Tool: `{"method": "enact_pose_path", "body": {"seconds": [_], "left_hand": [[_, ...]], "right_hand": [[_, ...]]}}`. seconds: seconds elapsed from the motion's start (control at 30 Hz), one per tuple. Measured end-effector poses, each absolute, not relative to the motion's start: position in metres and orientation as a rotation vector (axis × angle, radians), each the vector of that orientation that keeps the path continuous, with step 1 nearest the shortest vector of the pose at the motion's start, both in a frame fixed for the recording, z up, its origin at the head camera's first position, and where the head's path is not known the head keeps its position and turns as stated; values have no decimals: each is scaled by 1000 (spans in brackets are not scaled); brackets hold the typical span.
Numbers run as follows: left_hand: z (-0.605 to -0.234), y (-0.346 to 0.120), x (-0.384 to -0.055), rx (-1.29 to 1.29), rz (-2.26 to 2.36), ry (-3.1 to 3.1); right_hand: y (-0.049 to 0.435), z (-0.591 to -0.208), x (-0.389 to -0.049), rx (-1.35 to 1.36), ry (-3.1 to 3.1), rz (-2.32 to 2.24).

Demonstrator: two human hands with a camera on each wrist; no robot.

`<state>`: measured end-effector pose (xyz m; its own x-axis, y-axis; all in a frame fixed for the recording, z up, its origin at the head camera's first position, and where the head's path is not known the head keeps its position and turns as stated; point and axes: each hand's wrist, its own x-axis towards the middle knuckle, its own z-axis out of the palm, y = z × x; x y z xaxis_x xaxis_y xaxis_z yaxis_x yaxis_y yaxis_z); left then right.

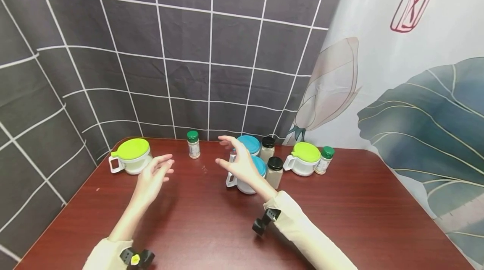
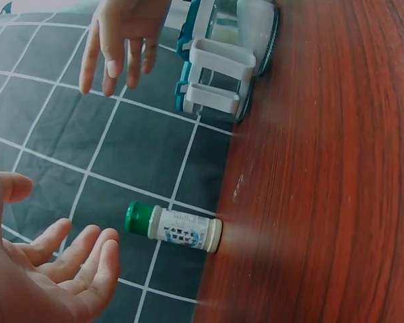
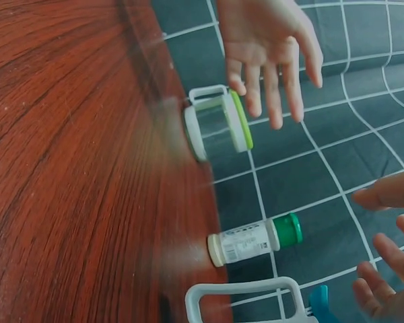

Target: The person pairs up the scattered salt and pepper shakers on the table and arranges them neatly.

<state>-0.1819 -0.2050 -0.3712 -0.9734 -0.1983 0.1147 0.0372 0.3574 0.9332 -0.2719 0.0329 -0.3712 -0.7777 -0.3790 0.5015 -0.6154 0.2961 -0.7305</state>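
My left hand [image 1: 151, 179] hovers over the left of the table with fingers loosely bent and nothing in them. It is nearest to a white-handled seasoning jar with a lime green lid [image 1: 132, 156]. My right hand [image 1: 242, 163], also holding nothing, has thumb and fingers spread above two blue-lidded seasoning jars [image 1: 245, 187], partly hiding them. Between the hands, farther back, stands an upright green-capped seasoning shaker [image 1: 194, 148]. In the left wrist view, the shaker [image 2: 182, 229] shows a white printed label. The right wrist view has the shaker [image 3: 246, 241] near a white jar handle [image 3: 246, 288].
Two black-lidded jars [image 1: 274, 173] stand right beside the blue-lidded ones. Farther right are another lime-lidded jar [image 1: 304, 161] and a second green-capped shaker [image 1: 324, 161]. A dark grid-patterned curtain [image 1: 181, 81] hangs behind the reddish-brown table [image 1: 204, 228], with a floral sheet [image 1: 378, 93] at right.
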Motion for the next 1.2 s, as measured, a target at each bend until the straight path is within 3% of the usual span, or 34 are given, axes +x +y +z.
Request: {"method": "enact_pose_path", "body": {"seconds": [1.2], "left_hand": [[-370,-250,-184,175,-1744,-2211]], "right_hand": [[-7,-374,-297,866,-2390,1481]]}}
